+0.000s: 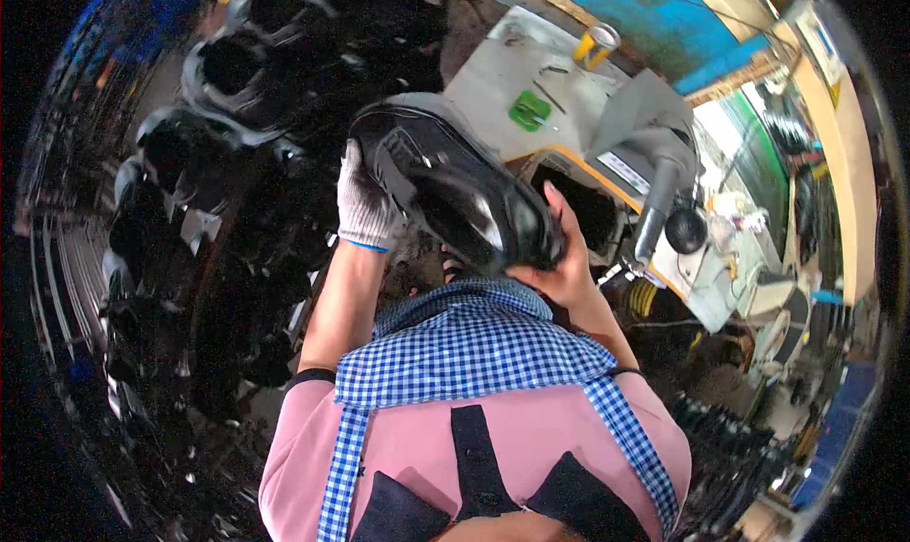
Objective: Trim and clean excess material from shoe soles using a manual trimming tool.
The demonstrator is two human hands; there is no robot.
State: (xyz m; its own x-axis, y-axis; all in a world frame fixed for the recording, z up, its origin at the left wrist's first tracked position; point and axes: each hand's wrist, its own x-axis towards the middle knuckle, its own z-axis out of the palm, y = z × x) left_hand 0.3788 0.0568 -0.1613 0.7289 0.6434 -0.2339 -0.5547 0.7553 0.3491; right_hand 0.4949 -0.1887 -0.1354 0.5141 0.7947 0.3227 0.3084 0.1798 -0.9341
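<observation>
A glossy black shoe (455, 177) hangs in front of my blue checked apron, slanting from upper left to lower right. My left hand (365, 201), in a white knit glove, grips its upper-left end from the side. Bare, my right hand (561, 258) is wrapped round the shoe's lower-right end, thumb below and fingers along the outer side. Part of each hand's grip is hidden behind the shoe.
Many dark shoes, some with grey trim (227, 78), are massed at the left. On the right stands a pale worktable (483, 78) with a green item (533, 112), a yellow can (595, 45) and a grey machine (645, 125). A round black knob (685, 230) sits near it.
</observation>
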